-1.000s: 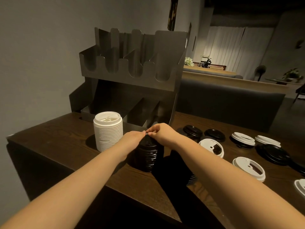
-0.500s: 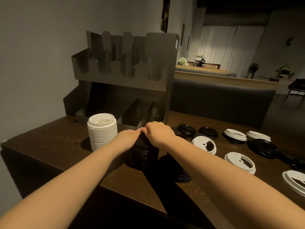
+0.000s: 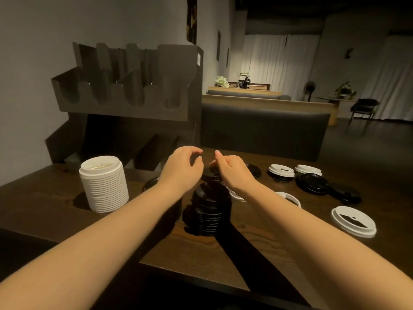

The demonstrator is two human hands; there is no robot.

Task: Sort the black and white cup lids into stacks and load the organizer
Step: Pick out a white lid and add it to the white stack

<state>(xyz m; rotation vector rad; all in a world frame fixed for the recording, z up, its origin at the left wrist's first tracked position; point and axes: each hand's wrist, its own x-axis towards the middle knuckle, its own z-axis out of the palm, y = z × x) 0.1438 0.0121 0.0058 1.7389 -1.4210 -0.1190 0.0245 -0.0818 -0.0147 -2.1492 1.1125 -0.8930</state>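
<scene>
On the dark wood tabletop [image 3: 55, 198], an organizer [image 3: 138, 101] stands at the back left against the wall, its upper slots and lower bins showing nothing inside. A tall white stack [image 3: 104, 183] of lids sits just in front of its lower left bin. A black stack [image 3: 211, 209] stands right of it, near the middle, below and between both wrists. Another black stack [image 3: 154, 184] is mostly hidden behind the left forearm.

Left hand [image 3: 182, 165] hovers above the tabletop, fingers loosely curled, holding nothing. Right hand [image 3: 231, 167] hovers just beside it, fingers loosely curled too, one fingertip raised, nothing held. The two hands are close but apart.

Loose lids lie to the right: a white lid [image 3: 354, 221] nearest the edge, another white lid [image 3: 281, 171] farther back, a large black lid [image 3: 312, 183] between them. More lids, black and white, are scattered around these.

Beyond the tabletop: a dark bench back [image 3: 263, 128], white curtains [image 3: 279, 61].
</scene>
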